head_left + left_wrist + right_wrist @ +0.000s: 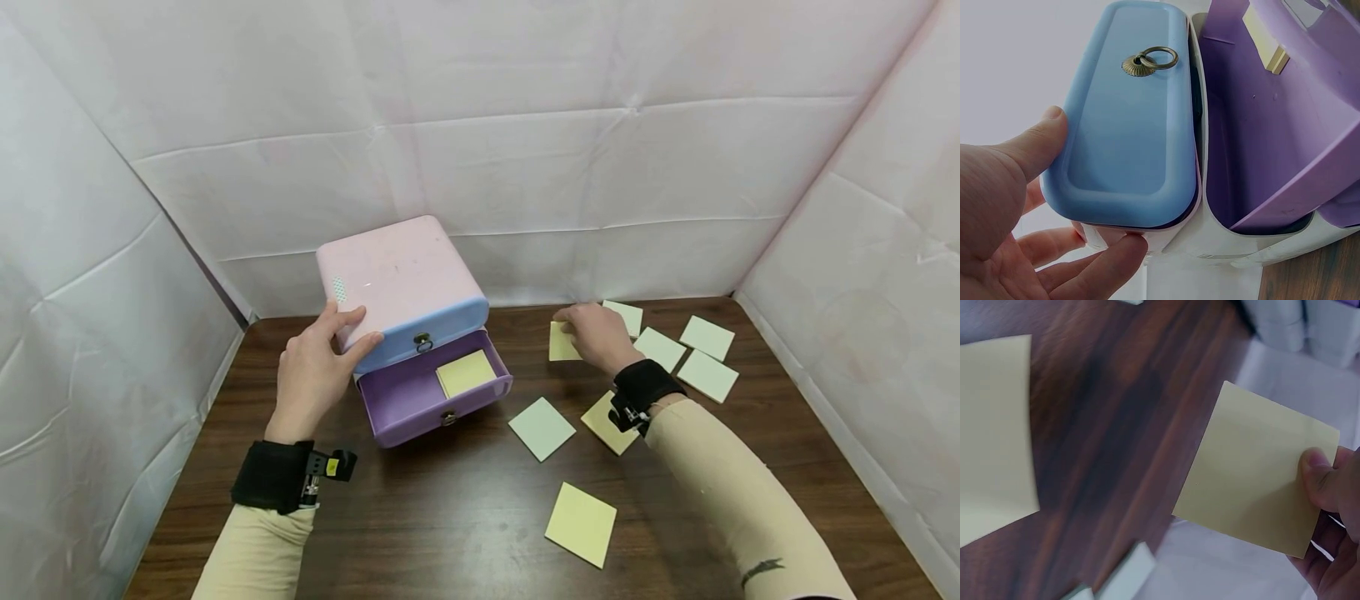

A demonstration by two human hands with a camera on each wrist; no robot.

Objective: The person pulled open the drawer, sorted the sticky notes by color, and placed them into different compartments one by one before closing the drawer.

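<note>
A small pastel drawer box (401, 279) stands at the back left of the table. Its blue upper drawer (423, 329) (1125, 125) is closed, with a brass ring pull (1150, 60). The purple lower drawer (431, 392) (1272, 125) is pulled out and holds a yellow sticky note (465, 372). My left hand (318, 362) (1041, 212) rests on the box's left front corner, thumb and fingers lightly curved round it. My right hand (596, 333) (1329, 531) pinches a yellow sticky note (561, 342) (1254, 469) between thumb and fingers, just above the table.
Several yellow and pale green sticky notes lie on the dark wooden table (450, 517), among them a green one (542, 427), a yellow one (581, 523) near the front and green ones (707, 375) at the right. White sheeting walls the table in.
</note>
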